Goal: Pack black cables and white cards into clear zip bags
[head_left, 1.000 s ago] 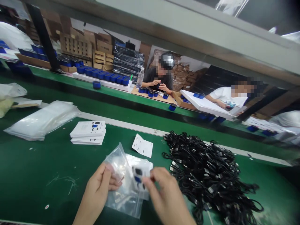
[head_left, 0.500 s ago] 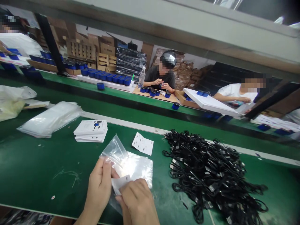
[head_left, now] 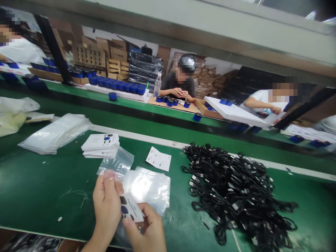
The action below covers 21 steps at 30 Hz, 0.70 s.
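My left hand (head_left: 106, 206) is closed on a small clear plastic bag (head_left: 117, 163), fingers pinching its edge near the table's front. My right hand (head_left: 147, 231) pinches a white printed card (head_left: 130, 209) with dark and blue marks, held at the bag's mouth beside my left thumb. A loose pile of clear bags (head_left: 148, 187) lies just behind my hands. Behind that lies a single white card (head_left: 158, 159). A stack of the same cards (head_left: 100, 145) sits to the left.
A big heap of black cables (head_left: 236, 192) fills the green table (head_left: 39, 189) on the right. More clear bags (head_left: 56, 133) lie at far left. Across the belt, other people handle blue round parts (head_left: 117, 85) on white trays, and cardboard boxes stand behind them.
My left hand has swung the clear bag leftward and lower. My right hand has turned the card so its printed side shows, still at the bag's mouth.
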{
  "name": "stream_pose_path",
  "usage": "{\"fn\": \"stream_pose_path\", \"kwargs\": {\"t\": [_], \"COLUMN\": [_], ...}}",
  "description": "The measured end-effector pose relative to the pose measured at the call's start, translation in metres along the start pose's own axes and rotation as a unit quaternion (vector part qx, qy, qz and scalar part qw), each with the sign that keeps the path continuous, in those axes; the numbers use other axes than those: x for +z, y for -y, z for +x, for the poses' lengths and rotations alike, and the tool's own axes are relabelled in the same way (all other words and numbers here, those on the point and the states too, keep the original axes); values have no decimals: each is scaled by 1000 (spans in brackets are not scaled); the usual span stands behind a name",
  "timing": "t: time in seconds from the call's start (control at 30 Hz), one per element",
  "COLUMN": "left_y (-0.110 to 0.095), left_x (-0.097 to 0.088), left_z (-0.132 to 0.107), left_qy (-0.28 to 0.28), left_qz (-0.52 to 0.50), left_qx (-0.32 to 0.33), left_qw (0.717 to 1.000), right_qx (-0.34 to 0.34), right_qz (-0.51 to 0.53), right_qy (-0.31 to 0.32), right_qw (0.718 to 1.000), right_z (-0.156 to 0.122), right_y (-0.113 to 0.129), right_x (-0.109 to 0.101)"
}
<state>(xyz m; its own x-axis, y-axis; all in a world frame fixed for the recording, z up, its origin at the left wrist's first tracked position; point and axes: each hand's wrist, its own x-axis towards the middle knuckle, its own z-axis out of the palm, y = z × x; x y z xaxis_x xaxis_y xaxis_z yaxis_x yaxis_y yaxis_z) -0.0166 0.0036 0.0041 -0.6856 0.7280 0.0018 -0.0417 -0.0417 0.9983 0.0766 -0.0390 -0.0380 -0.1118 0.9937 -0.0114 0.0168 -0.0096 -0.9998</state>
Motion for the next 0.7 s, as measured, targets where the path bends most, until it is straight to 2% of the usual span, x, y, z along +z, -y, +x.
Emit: {"fn": "stream_pose_path", "kwargs": {"t": [0.1, 0.23, 0.37, 0.43, 0.53, 0.6, 0.7], "left_y": [6, 10, 4, 1, 0, -1, -4], "left_x": [0, -4, -9, -12, -13, -12, -10], "left_z": [3, 9, 7, 4, 1, 1, 2], "left_qy": [5, 31, 65, 79, 96, 107, 127], "left_qz": [8, 49, 125, 164, 211, 238, 274], "left_qx": [13, 42, 90, 118, 165, 194, 242], "left_qw": [1000, 997, 986, 976, 959, 946, 922], "right_qx": [-80, -161, -194, -230, -302, -346, -374], "right_qz": [-117, -251, -280, -281, -274, -303, -404], "right_qy": [-26, -24, -50, -64, -45, -33, -36], "right_qw": [990, 954, 939, 929, 912, 888, 834], "right_z": [6, 14, 18, 15, 6, 1, -4], "right_y": [3, 17, 35, 40, 45, 46, 48], "right_x": [-5, -22, -39, -44, -51, -54, -57]}}
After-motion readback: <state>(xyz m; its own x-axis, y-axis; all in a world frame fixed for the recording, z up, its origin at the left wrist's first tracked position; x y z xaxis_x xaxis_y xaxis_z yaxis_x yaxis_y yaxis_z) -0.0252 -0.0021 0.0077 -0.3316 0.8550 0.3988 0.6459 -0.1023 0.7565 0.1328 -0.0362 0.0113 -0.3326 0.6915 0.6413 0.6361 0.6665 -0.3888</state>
